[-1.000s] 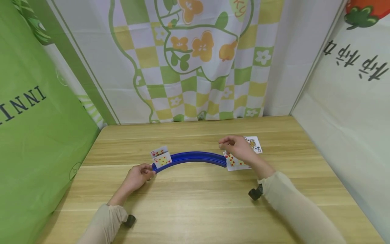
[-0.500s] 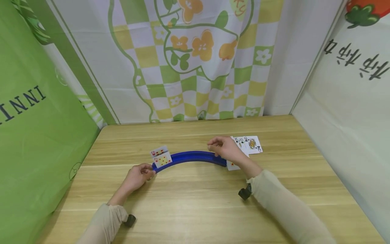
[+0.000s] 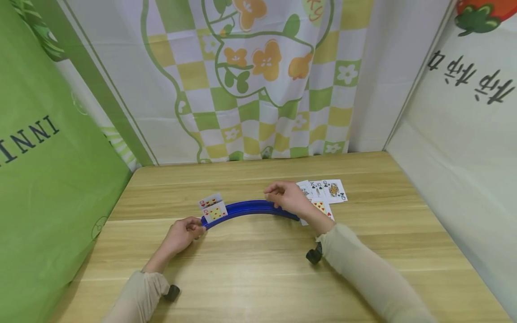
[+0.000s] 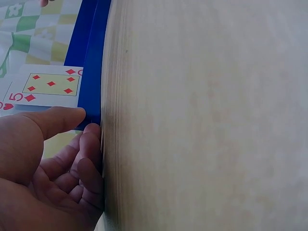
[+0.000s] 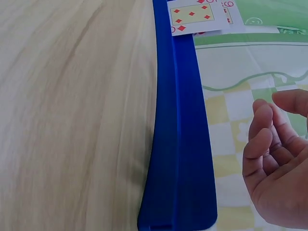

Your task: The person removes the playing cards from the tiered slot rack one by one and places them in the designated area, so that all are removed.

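Observation:
A curved blue playing card holder (image 3: 250, 207) lies on the wooden table. In its left end stand a five of diamonds (image 3: 215, 211) and, behind that, a hearts card (image 3: 209, 201) partly covered. My left hand (image 3: 183, 234) pinches the holder's left tip between thumb and fingers; in the left wrist view the thumb (image 4: 65, 118) presses beside the five. Over the holder's right half hovers my right hand (image 3: 288, 197), fingers loosely bent. Seen from the right wrist, a gap separates thumb and index finger (image 5: 261, 115), with nothing between them.
Right of the holder several playing cards lie face up and overlapping, among them a queen (image 3: 334, 190) and a red hearts card (image 3: 323, 207) partly behind the right wrist. Printed cloth (image 3: 266, 89) hangs behind the table (image 3: 258, 269), with a green cloth wall (image 3: 44, 179) at the left.
My right hand has moved left from above the loose cards to over the holder, uncovering more of those cards. The left hand and the two standing cards stay put.

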Motion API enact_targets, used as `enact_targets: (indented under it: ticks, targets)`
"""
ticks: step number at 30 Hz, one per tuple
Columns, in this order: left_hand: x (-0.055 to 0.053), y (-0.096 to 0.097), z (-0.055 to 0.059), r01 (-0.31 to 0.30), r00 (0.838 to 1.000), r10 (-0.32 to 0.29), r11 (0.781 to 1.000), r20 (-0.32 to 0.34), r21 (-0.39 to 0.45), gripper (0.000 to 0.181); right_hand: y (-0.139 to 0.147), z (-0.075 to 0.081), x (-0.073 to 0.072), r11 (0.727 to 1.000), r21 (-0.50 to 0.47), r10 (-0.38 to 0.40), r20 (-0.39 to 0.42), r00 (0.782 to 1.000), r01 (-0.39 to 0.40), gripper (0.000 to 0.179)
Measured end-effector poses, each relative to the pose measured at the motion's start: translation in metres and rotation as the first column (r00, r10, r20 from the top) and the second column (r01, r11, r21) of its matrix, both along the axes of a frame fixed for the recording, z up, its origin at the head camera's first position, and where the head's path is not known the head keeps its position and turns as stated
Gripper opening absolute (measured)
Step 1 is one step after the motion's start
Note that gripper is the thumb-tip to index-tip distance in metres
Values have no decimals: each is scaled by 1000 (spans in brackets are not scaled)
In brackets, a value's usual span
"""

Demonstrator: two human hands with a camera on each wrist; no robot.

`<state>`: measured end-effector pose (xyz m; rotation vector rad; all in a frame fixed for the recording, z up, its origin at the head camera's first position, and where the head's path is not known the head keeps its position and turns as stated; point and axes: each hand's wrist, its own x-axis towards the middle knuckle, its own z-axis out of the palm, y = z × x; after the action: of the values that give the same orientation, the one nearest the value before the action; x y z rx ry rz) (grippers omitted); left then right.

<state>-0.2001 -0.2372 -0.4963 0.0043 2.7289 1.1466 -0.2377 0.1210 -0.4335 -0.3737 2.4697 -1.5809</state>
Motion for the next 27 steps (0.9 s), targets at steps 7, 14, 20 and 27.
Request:
enact_targets:
  ticks: [7, 14, 20, 27]
  targets:
    - [0, 0, -1, 3, 1000, -3, 1000, 5, 7, 33, -10, -1, 0, 1000, 2, 2, -2, 1000, -2, 17]
    - [1, 0, 1, 5, 1000, -5, 1000, 16, 16, 32, -18, -4, -2, 1000, -2, 7, -17, 1000, -7, 17]
    - [0, -1, 1, 11, 1000, -11, 1000, 12, 7, 32, -27, -6, -3, 1000, 11, 26, -28, 999, -25, 16]
    - [0, -1, -1, 15, 1000, -15, 1000, 1, -2, 33, -37, -6, -3, 998, 12, 57, -6, 998, -57, 16]
